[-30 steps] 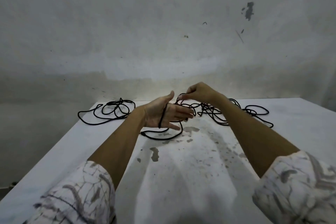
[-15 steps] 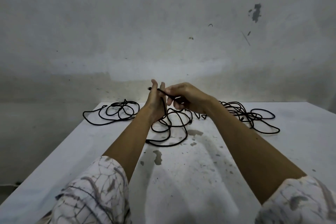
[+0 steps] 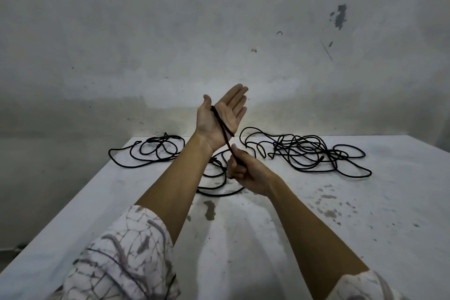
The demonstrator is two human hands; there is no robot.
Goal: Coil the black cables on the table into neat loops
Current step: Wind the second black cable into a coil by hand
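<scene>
Cable point(image 3: 222, 124) crosses the raised, flat-open left hand point(image 3: 220, 117) as a winding form — the right hand point(image 3: 246, 168), fisted on it, seemingly feeds 1 loop.

head-worn view, forward-down, table point(image 3: 365, 238) seemingly close

— What do we lose behind the left forearm point(image 3: 175, 185)?

— Part of the middle cable point(image 3: 220, 191); we cannot follow its loops there. The right hand point(image 3: 246, 173) also closes over the strand, so we cannot see how it runs through the fist.

— And the edges?

— Both sleeves point(image 3: 121, 263) are cut off at the bottom. The right-hand tangle point(image 3: 304, 153) overlaps itself too densely for us to count its strands.
</scene>
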